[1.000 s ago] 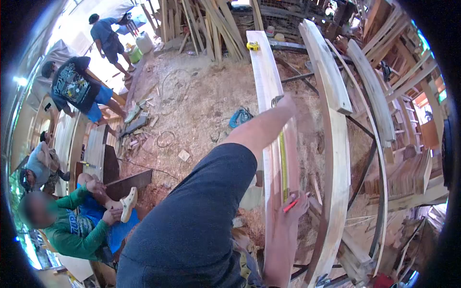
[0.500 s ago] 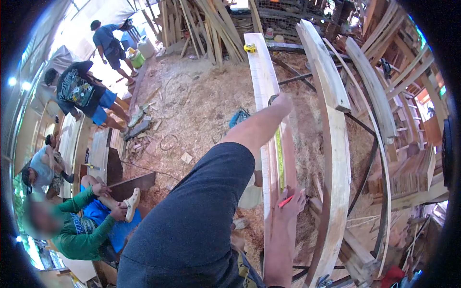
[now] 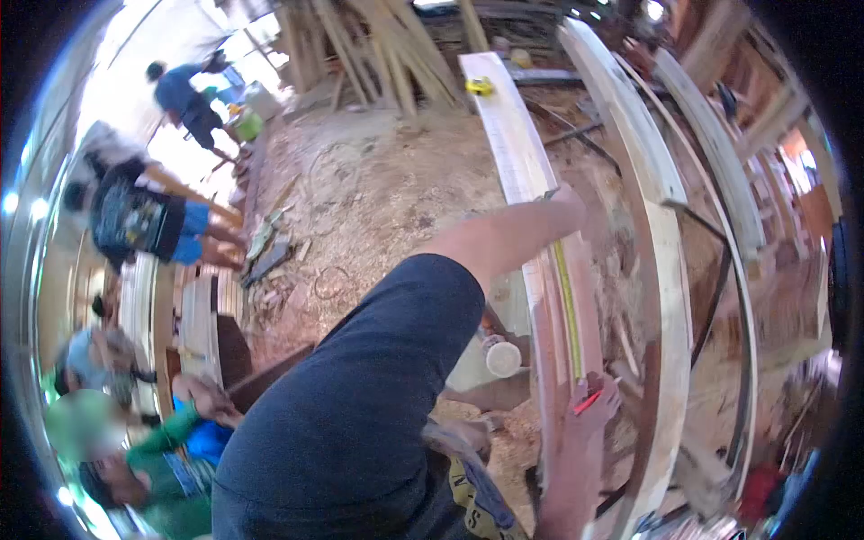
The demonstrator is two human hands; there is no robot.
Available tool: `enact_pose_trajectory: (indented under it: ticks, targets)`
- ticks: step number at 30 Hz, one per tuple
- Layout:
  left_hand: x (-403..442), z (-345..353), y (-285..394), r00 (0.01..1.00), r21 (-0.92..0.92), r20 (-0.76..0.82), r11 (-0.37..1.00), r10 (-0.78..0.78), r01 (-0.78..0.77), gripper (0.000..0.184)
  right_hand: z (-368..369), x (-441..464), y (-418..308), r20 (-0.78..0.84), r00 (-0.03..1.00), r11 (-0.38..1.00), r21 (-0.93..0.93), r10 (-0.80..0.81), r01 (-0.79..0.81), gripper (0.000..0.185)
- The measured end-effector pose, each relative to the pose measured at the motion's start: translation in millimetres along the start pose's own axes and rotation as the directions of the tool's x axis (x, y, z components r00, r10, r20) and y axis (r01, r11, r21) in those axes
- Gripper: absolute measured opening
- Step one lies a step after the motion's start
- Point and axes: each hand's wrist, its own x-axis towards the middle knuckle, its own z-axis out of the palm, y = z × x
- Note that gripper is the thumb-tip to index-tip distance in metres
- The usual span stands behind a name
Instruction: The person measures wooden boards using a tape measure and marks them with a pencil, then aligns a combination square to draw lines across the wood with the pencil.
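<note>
A long pale plank (image 3: 522, 162) runs away from me, and a yellow tape blade (image 3: 569, 310) lies stretched along it. My left hand (image 3: 567, 209) is closed at the far end of the visible blade, around a tape measure whose case is mostly hidden by the fingers. My right hand (image 3: 601, 403) rests on the nearer part of the plank by the blade's near end, its fingers closed on a red pencil (image 3: 588, 402). A second yellow tape measure (image 3: 480, 87) sits on the plank's far end.
To the right are a thick curved beam (image 3: 664, 270) and another beam (image 3: 711, 144) on dark metal supports. Loose boards (image 3: 369, 54) lean at the back. A white round-ended object (image 3: 502, 358) is left of the plank. Several people are at the left, one in a green sleeve (image 3: 166, 436).
The view has turned, so the plank and both hands appear farther right. Both hands stay at the plank, with the blade stretched between them. The white round-ended object has come into sight.
</note>
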Motion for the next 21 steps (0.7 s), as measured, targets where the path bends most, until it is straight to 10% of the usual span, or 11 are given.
enact_pose_trajectory:
  ticks: [10,21]
  targets:
    - [30,-4,-31,0.972,-0.209,0.145,0.966,0.186,-0.153,0.056,-10,13,-25,0.057,0.976,0.978,-0.029,0.209,-0.208,0.036]
    - [42,18,-29,0.917,-0.006,0.105,0.922,0.385,-0.386,0.034,-2,10,-22,0.012,0.975,0.968,-0.118,0.222,-0.219,0.037]
